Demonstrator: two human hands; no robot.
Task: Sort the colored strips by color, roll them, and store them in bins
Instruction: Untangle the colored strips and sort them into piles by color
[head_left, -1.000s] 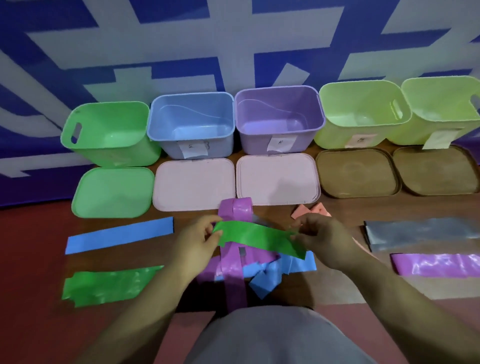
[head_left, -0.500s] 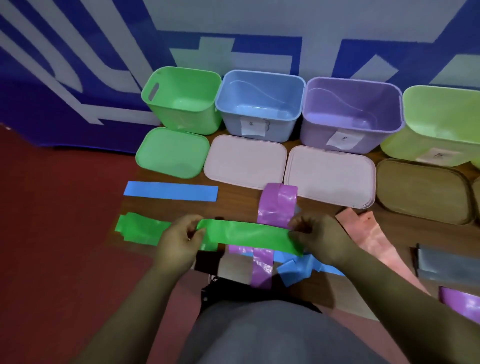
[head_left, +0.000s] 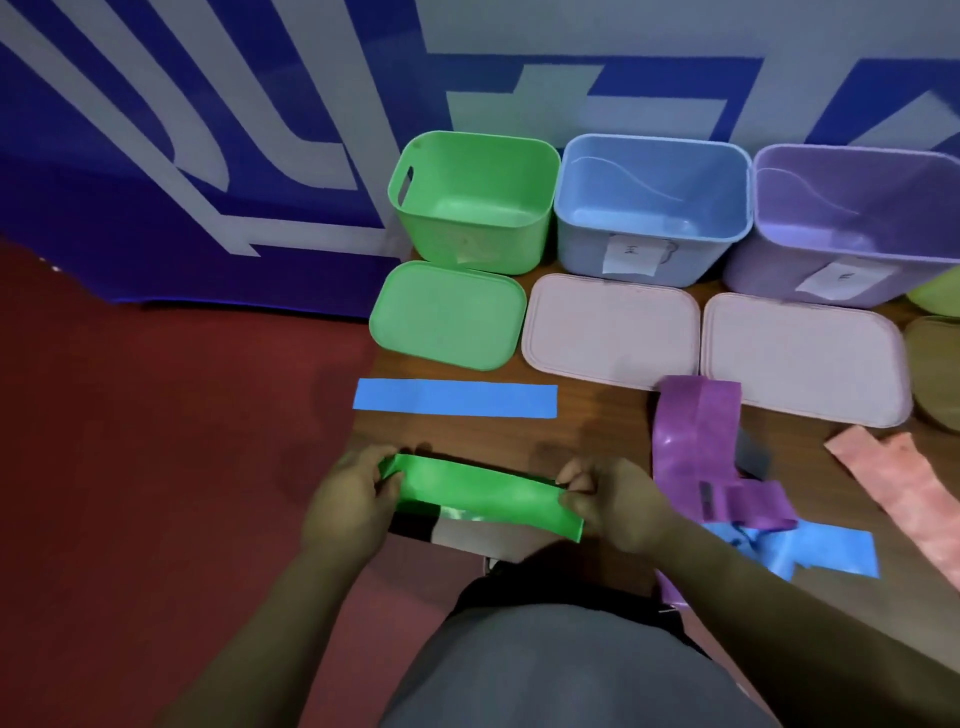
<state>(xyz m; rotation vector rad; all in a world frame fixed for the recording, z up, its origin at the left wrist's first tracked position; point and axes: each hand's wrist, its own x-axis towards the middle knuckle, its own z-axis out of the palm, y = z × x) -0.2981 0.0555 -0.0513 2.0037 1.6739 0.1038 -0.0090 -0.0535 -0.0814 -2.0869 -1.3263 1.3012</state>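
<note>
The green strip (head_left: 483, 491) stretches long from left to right, with its right end a bit nearer the person, over the front edge of the table (head_left: 597, 436). A flat blue strip (head_left: 454, 397) lies just behind it, then the green lid (head_left: 447, 314) and the green bin (head_left: 478, 249). Purple strips (head_left: 696, 431) are piled to the right. The left hand (head_left: 345, 499) pinches the green strip's left end and the right hand (head_left: 618, 506) pinches its right end.

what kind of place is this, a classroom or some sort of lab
Likely a staged sorting station, not a home: a wooden surface set against a blue-and-white printed banner, with an open green bin, blue bin and purple bin lined up along it.
</note>
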